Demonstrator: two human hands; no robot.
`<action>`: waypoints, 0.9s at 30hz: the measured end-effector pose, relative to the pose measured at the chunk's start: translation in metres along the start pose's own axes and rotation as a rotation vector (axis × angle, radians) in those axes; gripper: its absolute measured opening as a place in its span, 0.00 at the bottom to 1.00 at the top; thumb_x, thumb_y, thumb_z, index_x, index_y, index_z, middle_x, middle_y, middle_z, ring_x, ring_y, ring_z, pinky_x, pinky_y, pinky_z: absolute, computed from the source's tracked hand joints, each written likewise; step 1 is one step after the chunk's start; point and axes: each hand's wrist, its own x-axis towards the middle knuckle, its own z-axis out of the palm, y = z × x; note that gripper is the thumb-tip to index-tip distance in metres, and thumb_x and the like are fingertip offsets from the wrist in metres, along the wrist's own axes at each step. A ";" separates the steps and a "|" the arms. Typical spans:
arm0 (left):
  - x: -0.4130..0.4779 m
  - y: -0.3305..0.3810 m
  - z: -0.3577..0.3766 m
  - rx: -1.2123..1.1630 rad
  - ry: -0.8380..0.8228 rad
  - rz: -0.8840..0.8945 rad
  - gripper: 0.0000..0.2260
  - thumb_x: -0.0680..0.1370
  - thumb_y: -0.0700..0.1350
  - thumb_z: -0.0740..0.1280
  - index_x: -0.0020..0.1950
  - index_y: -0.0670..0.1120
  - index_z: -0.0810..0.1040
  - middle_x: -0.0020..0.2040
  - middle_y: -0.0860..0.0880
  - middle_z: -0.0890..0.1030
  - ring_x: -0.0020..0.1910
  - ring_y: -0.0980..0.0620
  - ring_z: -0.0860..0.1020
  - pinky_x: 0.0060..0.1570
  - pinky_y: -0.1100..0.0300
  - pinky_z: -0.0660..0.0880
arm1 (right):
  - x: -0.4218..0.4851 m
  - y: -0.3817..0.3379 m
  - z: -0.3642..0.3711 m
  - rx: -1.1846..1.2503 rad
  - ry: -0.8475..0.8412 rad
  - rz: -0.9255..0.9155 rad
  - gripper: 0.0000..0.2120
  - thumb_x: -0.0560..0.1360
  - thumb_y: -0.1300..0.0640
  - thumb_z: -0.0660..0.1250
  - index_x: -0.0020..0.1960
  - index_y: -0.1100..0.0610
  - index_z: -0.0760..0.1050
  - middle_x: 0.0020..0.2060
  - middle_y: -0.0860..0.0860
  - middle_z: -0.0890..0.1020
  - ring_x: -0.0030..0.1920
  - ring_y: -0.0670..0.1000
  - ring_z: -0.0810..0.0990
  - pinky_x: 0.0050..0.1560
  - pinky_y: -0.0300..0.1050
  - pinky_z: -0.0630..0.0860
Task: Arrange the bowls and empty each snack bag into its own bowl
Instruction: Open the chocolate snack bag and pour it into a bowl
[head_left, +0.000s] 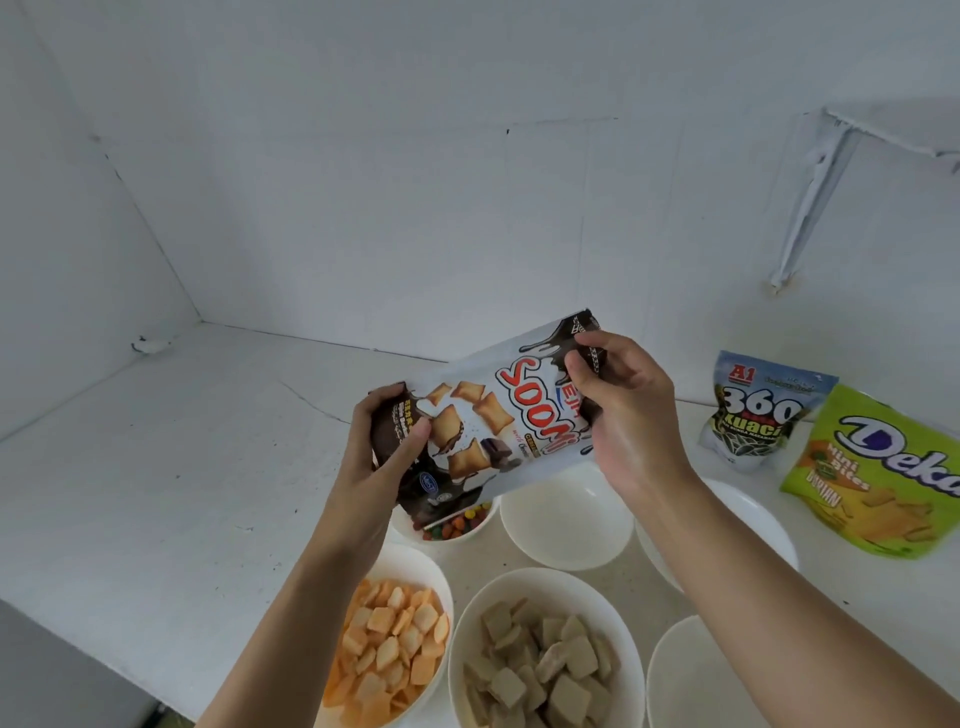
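Both forearms raised, left grip (387, 439) and right grip (626, 402) pinched closed, facing inward.

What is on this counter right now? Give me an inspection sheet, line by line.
Surface: white counter, scuffed and speckled, with a crack line.
Job's things: six white round bowls; orange square crackers bowl, beige pillow snacks bowl, coloured candies bowl filled; three empty, one under the bag. Black-and-white Soomi snack bag held tilted above the bowls. Blue-black 360 Kuaci pouch and yellow-green Deka pouch wait at the right.
Clutter: nothing seen.
Grippers: left hand grips the bag's bottom; right hand fingers pinch its top seal.
Cables: nothing seen.
Surroundings: white walls, white shelf bracket upper right.
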 end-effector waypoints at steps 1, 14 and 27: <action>0.002 0.005 0.003 -0.029 0.010 0.028 0.20 0.76 0.49 0.69 0.67 0.57 0.72 0.66 0.46 0.77 0.58 0.39 0.83 0.54 0.38 0.81 | 0.001 -0.003 0.001 0.024 -0.001 -0.008 0.09 0.77 0.70 0.68 0.53 0.59 0.80 0.49 0.55 0.86 0.50 0.53 0.85 0.46 0.48 0.82; 0.036 0.079 -0.001 0.394 0.054 0.298 0.15 0.75 0.54 0.71 0.61 0.61 0.76 0.65 0.46 0.76 0.59 0.39 0.81 0.41 0.44 0.85 | 0.007 0.003 -0.020 -0.439 0.014 -0.041 0.07 0.73 0.61 0.77 0.47 0.52 0.80 0.51 0.50 0.87 0.55 0.53 0.85 0.56 0.53 0.82; 0.040 0.032 -0.001 0.540 0.014 0.258 0.18 0.73 0.56 0.71 0.62 0.58 0.77 0.64 0.53 0.73 0.61 0.49 0.77 0.39 0.59 0.84 | -0.010 0.048 -0.046 -0.345 -0.010 0.176 0.09 0.76 0.70 0.70 0.51 0.58 0.78 0.47 0.54 0.88 0.49 0.55 0.87 0.43 0.44 0.82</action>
